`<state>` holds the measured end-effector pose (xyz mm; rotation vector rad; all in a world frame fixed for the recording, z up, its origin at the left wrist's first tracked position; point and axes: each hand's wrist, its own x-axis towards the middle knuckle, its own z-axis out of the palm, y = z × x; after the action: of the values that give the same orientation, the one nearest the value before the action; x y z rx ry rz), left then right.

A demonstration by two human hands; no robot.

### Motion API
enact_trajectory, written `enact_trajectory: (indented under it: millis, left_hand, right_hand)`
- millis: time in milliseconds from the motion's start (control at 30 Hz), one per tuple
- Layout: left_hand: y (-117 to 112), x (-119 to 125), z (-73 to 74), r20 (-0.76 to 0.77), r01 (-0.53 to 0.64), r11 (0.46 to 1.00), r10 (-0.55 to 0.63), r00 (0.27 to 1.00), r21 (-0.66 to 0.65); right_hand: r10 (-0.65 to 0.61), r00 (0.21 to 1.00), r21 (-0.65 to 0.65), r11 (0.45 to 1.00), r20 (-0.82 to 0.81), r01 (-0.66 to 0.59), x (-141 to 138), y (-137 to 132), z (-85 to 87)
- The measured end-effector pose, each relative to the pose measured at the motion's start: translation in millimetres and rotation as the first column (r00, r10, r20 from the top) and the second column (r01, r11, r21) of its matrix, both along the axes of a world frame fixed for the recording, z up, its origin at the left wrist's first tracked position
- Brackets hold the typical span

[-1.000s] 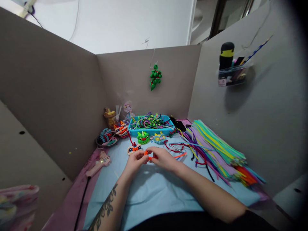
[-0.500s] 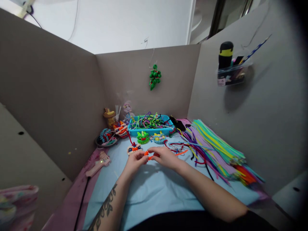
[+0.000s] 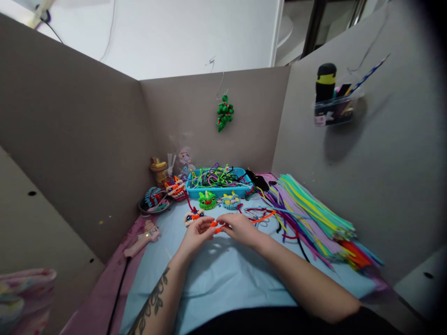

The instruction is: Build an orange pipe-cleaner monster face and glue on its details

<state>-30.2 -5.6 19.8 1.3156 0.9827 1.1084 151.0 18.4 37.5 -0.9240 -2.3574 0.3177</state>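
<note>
Between my two hands is an orange pipe cleaner (image 3: 217, 229), bent into small curls, with a straight tail (image 3: 263, 217) sticking out past my right hand. My left hand (image 3: 198, 234) pinches it from the left with thumb and fingers. From the right, my right hand (image 3: 239, 228) has its fingers closed on the same piece. Just behind my left hand lies a cream, orange and blue fuzzy animal head (image 3: 193, 217), partly covered by the fingers. A green animal head (image 3: 207, 200) and a pale blue and yellow one (image 3: 231, 201) sit farther back.
A blue tray (image 3: 218, 190) of tangled pipe cleaners stands at the back. Bundles of coloured pipe cleaners (image 3: 307, 209) spread along the right. On the left are a pink glue gun (image 3: 144, 241) with its cord and a dark bowl (image 3: 159, 210). Grey panels (image 3: 209, 135) enclose the table.
My fingers have shifted slightly around the orange pipe cleaner. Its straight tail has swung up a little, right of my right hand. The other things lie as before.
</note>
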Motion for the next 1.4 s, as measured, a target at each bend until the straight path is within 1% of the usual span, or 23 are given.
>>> enact_trajectory:
  millis: [100,233,300,400,467,533,600,633,667,700,733,767,833,900,933,1033,1100,1167,1233,1300,1400]
  left_hand:
    - [0.4,-1.0,-0.4,0.032,-0.04,0.999,0.041,0.999,-0.029]
    - [4.2,-5.5,-4.5,0.106,-0.167,0.985,0.171,0.979,-0.053]
    - [6.9,-8.4,-6.9,0.142,-0.231,0.972,0.236,0.961,-0.05]
    - [9.8,-13.9,-8.6,0.196,-0.305,0.952,0.302,0.933,-0.016]
    - [10.9,-19.3,-8.0,0.253,-0.374,0.927,0.358,0.899,0.017]
    - [11.8,-26.6,-6.5,0.311,-0.465,0.884,0.432,0.847,0.04]
    - [12.5,-34.6,-4.9,0.359,-0.548,0.836,0.499,0.789,0.042]
    - [12.5,-38.1,-4.2,0.37,-0.571,0.82,0.52,0.77,0.036]
    - [12.3,-40.8,-3.6,0.364,-0.574,0.818,0.527,0.768,0.028]
    - [11.7,-42.4,-3.1,0.337,-0.554,0.832,0.515,0.788,0.022]
    - [10.8,-42.8,-2.8,0.289,-0.511,0.86,0.484,0.826,0.018]
    - [9.5,-42.0,-2.7,0.224,-0.45,0.893,0.434,0.872,0.021]
    - [6.8,-37.7,-3.0,0.089,-0.307,0.951,0.303,0.949,0.037]
    - [4.6,-32.3,-3.8,0.009,-0.214,0.974,0.214,0.977,0.067]
    - [3.9,-30.2,-4.2,-0.01,-0.196,0.978,0.197,0.98,0.074]
    - [3.5,-28.5,-5.0,-0.016,-0.197,0.979,0.198,0.98,0.055]
    - [4.1,-30.5,-5.2,0.016,-0.211,0.977,0.21,0.977,0.042]
    - [5.1,-33.0,-5.2,0.08,-0.231,0.973,0.228,0.97,0.028]
    - [6.0,-35.0,-5.2,0.161,-0.253,0.967,0.249,0.955,0.005]
    - [6.7,-35.8,-5.2,0.231,-0.267,0.963,0.265,0.936,-0.024]
    - [7.5,-35.2,-6.1,0.29,-0.256,0.965,0.263,0.92,-0.061]
  right_hand:
    - [-0.025,1.0,0.014,1.0,0.011,0.025,-1.6,-0.5,-0.5]
    - [-0.058,0.997,0.023,0.998,-0.052,0.06,0.9,4.6,-4.2]
    - [-0.051,0.995,0.021,0.998,-0.081,0.053,4.0,8.5,-7.0]
    - [-0.004,0.996,0.03,1.0,-0.091,0.007,8.1,14.6,-9.8]
    - [0.048,0.997,0.049,0.998,-0.066,-0.045,8.6,19.6,-9.1]
    - [0.118,0.993,0.06,0.991,-0.009,-0.118,5.8,26.2,-5.8]
    - [0.179,0.982,0.042,0.982,0.065,-0.182,-0.9,34.3,-0.3]
    - [0.19,0.977,0.013,0.981,0.093,-0.192,-5.6,38.5,3.2]
    - [0.188,0.976,-0.029,0.982,0.113,-0.186,-11.2,42.4,7.1]
    - [0.171,0.977,-0.089,0.983,0.125,-0.16,-17.4,45.8,11.4]
    - [0.147,0.98,-0.165,0.978,0.135,-0.124,-23.9,48.5,16.0]
    - [0.126,0.981,-0.252,0.964,0.145,-0.087,-30.2,50.4,20.7]
    - [0.101,0.984,-0.417,0.909,0.15,-0.03,-41.7,51.7,29.9]
    - [0.09,0.988,-0.5,0.866,0.123,-0.017,-50.3,50.9,37.0]
    - [0.09,0.991,-0.516,0.856,0.104,-0.024,-53.4,50.2,39.2]
    - [0.111,0.991,-0.521,0.852,0.07,-0.059,-58.4,49.1,40.1]
    - [0.118,0.992,-0.486,0.87,0.046,-0.081,-59.3,48.7,36.4]
    - [0.1,0.995,-0.393,0.915,0.001,-0.091,-58.7,47.2,30.8]
    - [0.06,0.997,-0.287,0.955,-0.045,-0.07,-56.8,43.6,23.9]
    - [0.019,0.998,-0.212,0.977,-0.064,-0.032,-53.9,37.9,16.5]
    - [-0.03,0.994,-0.133,0.991,-0.107,0.015,-49.4,26.9,5.2]
